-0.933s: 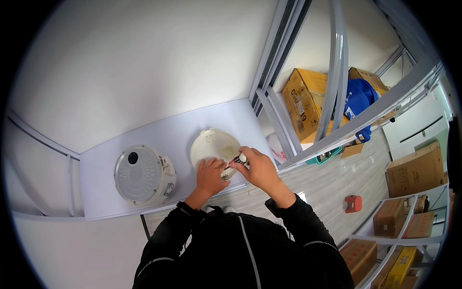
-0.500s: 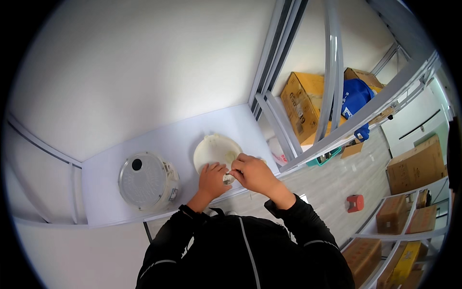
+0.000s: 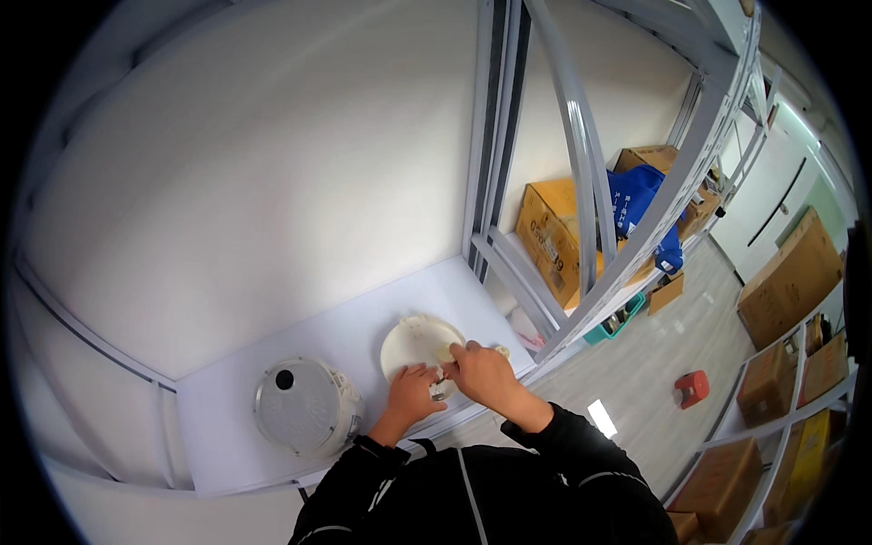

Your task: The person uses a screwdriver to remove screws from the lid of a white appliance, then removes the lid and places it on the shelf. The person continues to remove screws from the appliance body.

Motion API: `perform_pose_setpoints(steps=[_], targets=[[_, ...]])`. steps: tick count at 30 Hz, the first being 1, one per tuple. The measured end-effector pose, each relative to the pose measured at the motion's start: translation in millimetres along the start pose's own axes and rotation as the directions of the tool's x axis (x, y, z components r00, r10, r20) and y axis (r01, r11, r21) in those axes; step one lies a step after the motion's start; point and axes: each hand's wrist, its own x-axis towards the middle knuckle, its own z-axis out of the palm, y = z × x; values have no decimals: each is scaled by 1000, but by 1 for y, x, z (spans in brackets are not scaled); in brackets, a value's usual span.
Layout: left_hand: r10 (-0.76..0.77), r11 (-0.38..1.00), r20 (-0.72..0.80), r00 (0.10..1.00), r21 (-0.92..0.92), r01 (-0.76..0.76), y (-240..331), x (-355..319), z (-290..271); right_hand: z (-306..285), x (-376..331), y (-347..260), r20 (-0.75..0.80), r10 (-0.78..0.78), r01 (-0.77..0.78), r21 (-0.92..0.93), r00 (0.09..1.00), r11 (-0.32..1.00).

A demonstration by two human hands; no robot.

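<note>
A shallow white round piece, like a basin or lid (image 3: 411, 338), lies on the light shelf. My left hand (image 3: 413, 396) grips its near edge, fingers curled over the rim and thumb low. Close against it, my right hand (image 3: 484, 374) is closed in a pinch. A pale, yellowish piece (image 3: 445, 352) juts from beside its fingers over the white surface; its kind is too small to tell. Between both hands a small whitish and metallic part (image 3: 441, 390) shows at the near rim, partly hidden by the fingers.
Left of my hands stands a white drum-shaped appliance (image 3: 307, 407) with a grey top and black round spot. A small pale object (image 3: 501, 351) lies right of the basin. Metal shelf posts (image 3: 495, 136), a yellow carton (image 3: 551, 232) and a red stool (image 3: 692, 389) are to the right.
The view has tilted up, so shelf and hands sit lower in the picture. Both hands stay at the basin's near edge, with slight finger movement.
</note>
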Motion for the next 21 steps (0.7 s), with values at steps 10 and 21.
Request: perform_pose_setpoints(steps=[10,21], targets=[[11,998,37,999,-57,-9,-7,-7,-7,-8,-6,-31,67,187,-187,-2,980,982],[33,999,-34,999,-36,-34,-11,-8,4,-8,-16,-34,-38,175,-170,106,984,980]])
